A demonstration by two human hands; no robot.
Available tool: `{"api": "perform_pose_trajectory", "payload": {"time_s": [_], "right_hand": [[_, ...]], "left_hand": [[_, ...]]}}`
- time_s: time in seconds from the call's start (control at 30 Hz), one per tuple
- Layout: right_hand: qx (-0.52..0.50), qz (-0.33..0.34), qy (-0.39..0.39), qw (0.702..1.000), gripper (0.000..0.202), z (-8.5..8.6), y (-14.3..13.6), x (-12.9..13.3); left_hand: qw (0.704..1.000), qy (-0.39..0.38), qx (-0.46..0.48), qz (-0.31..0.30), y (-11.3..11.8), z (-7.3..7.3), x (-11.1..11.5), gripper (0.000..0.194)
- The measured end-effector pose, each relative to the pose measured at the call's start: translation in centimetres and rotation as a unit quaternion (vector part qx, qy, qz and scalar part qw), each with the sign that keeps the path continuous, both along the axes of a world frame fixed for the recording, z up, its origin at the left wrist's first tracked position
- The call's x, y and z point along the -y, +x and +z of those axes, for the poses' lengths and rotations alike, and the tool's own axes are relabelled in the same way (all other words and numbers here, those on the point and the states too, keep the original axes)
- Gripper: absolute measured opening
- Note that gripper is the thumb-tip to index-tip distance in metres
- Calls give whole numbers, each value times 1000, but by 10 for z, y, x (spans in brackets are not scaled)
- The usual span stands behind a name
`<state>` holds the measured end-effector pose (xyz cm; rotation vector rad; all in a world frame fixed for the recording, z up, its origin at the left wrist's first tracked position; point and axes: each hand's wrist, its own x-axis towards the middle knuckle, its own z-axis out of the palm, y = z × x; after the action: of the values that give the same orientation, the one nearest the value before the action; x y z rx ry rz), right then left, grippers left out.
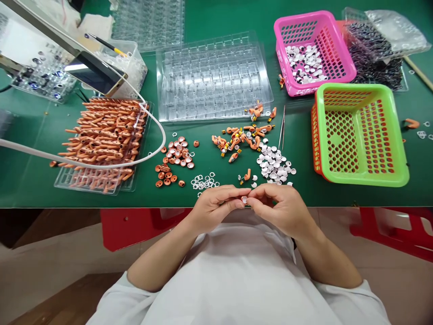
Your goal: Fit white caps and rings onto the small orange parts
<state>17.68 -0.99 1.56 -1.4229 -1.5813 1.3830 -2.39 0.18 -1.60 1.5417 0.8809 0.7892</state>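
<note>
Both hands meet at the table's front edge around a small round orange part with a white face (244, 199). My left hand (216, 205) pinches it from the left, and the fingers of my right hand (279, 205) close on its right side. Just beyond the fingers lie white discs (274, 164), thin white rings (204, 182) and a single orange stem piece (248, 174). Copper-coloured round caps (177, 151) are spread to the left. Farther back sits a pile of orange pieces with yellow and silver bits (235, 141).
Trays of orange stems (108, 131) stand left under a curved white cable (161, 135). Behind are clear plastic trays (213, 76), a phone (96, 72), and a pink basket (316, 81) of white discs. A green basket (367, 178) is at right, with tweezers (282, 128) nearer the middle.
</note>
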Motion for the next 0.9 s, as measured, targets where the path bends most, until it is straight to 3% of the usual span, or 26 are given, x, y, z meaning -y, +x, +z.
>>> {"api": "perform_pose_trajectory", "payload": {"time_s": [0.57,0.9], "right_hand": [[-1,58,93,994,10,2,5,-2],[-34,67,56,996,10,2,3,1]], "left_hand": [[995,-5,92,-38,0,-6,-3,36],[992,17,121,-39,2,-1,-5,31]]}}
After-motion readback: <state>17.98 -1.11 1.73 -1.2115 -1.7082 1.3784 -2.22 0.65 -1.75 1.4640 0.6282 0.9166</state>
